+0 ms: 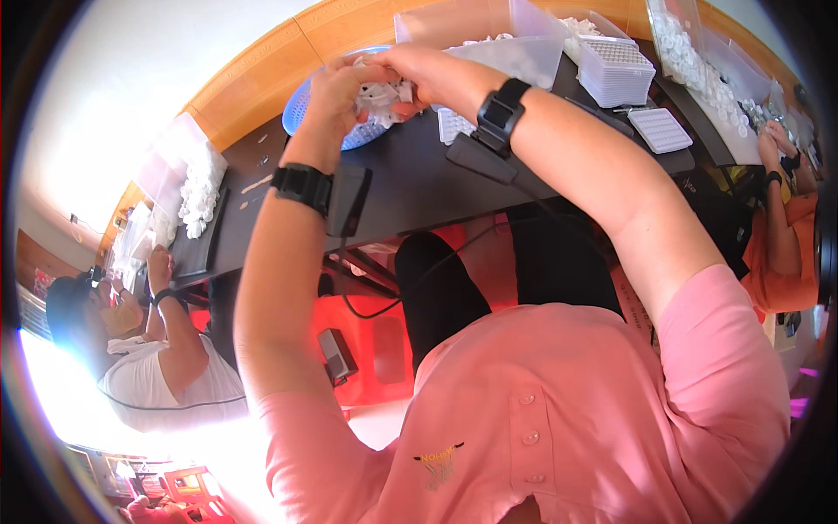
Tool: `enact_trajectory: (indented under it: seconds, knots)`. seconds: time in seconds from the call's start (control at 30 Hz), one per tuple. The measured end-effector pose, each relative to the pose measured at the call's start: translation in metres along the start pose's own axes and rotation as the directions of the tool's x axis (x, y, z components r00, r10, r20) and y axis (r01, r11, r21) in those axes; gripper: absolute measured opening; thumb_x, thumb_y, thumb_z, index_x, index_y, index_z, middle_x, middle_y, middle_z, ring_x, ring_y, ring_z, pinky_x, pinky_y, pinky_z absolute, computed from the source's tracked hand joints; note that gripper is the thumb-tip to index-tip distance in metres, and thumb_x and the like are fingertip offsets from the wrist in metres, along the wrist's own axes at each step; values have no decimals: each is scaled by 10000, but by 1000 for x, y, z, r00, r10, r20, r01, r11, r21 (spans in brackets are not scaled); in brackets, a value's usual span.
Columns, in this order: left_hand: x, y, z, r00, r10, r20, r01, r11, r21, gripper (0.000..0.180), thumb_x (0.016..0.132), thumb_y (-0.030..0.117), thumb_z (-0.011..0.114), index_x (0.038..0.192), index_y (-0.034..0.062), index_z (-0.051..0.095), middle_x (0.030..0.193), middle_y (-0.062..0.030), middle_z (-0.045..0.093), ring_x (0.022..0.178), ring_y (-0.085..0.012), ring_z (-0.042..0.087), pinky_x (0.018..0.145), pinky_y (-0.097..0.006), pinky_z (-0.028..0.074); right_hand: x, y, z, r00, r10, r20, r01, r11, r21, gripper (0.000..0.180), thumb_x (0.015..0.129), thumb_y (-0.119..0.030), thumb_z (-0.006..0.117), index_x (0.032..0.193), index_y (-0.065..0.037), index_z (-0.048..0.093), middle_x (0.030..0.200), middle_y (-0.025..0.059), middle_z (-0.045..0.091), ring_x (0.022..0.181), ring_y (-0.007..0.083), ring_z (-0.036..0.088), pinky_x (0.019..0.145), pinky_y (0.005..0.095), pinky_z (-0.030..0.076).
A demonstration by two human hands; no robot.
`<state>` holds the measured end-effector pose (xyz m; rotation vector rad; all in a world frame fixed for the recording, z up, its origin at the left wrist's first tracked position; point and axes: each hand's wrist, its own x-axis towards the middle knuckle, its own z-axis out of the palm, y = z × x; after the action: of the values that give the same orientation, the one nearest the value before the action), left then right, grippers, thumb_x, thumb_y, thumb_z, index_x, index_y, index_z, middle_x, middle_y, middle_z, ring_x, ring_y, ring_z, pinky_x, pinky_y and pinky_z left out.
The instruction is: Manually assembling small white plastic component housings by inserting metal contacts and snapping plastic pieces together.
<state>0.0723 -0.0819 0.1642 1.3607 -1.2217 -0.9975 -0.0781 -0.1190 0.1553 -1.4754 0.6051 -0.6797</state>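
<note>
A dark table stands before a pale wall banded with wood, its far side lined with clear plastic bins and a stack of white trays, as co-workers in white and orange flank a person in a pink shirt. At a blue basket, the left hand and right hand curl together around a clump of small white pieces, jumbled at mixed angles; a single long axis cannot be told.
</note>
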Motion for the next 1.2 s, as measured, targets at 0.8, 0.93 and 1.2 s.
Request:
enact_trajectory:
  seconds: [0.8, 0.93, 1.2]
  knots:
    - [-34, -143, 56, 754, 415, -509, -51, 810, 585, 596, 752, 353, 774, 1307, 209, 614, 1149, -165, 576, 1130, -371, 536, 928, -474, 483, 11, 145, 18, 840, -332, -430, 274, 942, -193, 516, 901, -440, 642, 1144, 14, 672, 1144, 250, 652, 1012, 358, 660, 881, 407, 499]
    - [-37, -141, 58, 770, 405, -493, 7, 767, 642, 570, 810, 361, 732, 1348, 226, 601, 1221, -199, 613, 1177, -385, 515, 998, -467, 430, 18, 146, 13, 849, -357, -389, 293, 932, -214, 540, 909, -455, 628, 1173, 15, 666, 1194, 245, 637, 1054, 364, 645, 921, 416, 482]
    - [-34, -144, 41, 852, 440, -283, -126, 698, 705, 594, 898, 329, 605, 1449, 131, 503, 1402, -153, 532, 1284, -403, 409, 1052, -509, 363, 0, 121, 21, 893, -383, -236, 206, 814, -543, 514, 947, -450, 540, 1306, -87, 606, 1284, 165, 615, 1130, 355, 620, 966, 442, 476]
